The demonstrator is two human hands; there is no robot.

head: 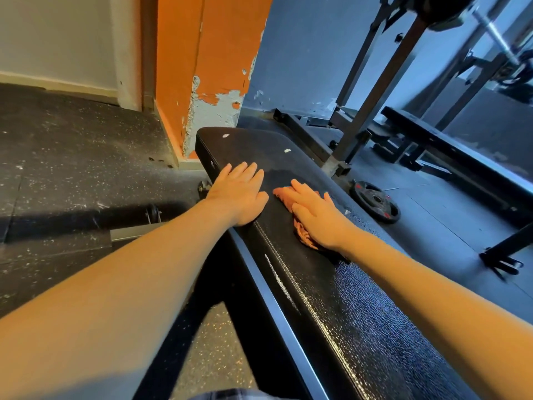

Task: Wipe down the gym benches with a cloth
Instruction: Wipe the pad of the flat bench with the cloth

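Two hands are laid on the long black textured-vinyl bench pad [346, 298]. The left hand [240, 193] is spread flat on bare vinyl just inside the pad's left edge, fingers straight, with nothing grasped. The right hand [317, 215] is pressed palm-down, fingers extended, on the crumpled orange-pink cloth [304, 236]. The cloth is pinned against the middle of the pad, not clenched.

The wiping stroke is best made with even palm pressure, in overlapping passes along the pad's length, with the left hand kept as a brace. The two small white marks [225, 135] near the far end should be covered, as should the stitched left seam.

Open vinyl is left ahead of the cloth up to the rounded far end, which lies close to the peeling orange pillar [207, 53]. Past the right edge, a grey steel rack upright [375, 90] and a black weight plate [375, 202] stand near. Strokes should therefore be stopped at the edge so the cloth is not dragged off.
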